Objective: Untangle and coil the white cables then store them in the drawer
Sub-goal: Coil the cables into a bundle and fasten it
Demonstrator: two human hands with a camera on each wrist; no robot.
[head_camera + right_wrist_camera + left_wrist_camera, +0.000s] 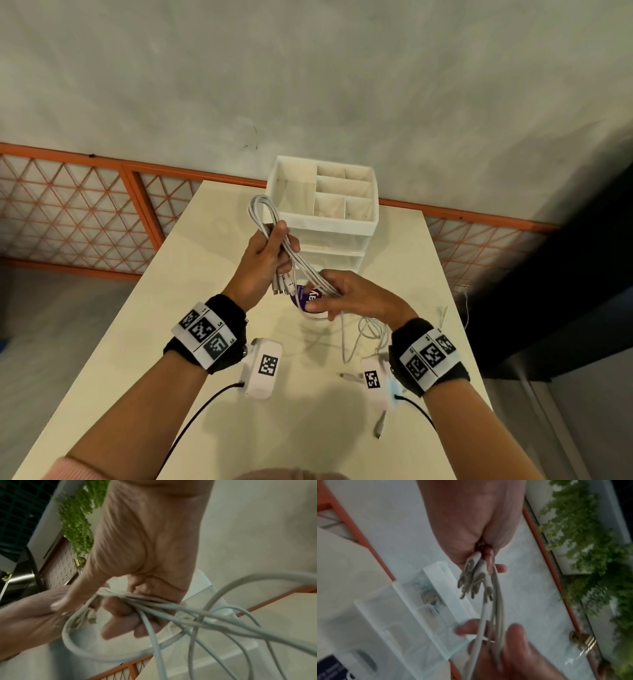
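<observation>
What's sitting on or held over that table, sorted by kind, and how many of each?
Cable bundle held in both hands: 1
Loose cable tangle on table: 1
Drawer organizers: 1
Purple-labelled round items: 1
Hands: 2, left hand, right hand
Total: 6

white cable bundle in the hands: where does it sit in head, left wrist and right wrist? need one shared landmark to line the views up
Head: white cable bundle at centre, loop above the left hand, strands running down to the right hand.
Left wrist: centre, plugs hanging below the palm, strands reaching down to the right hand's fingers.
Right wrist: lower centre, strands crossing the fingers and fanning right.
Shared landmark: drawer organizer.
</observation>
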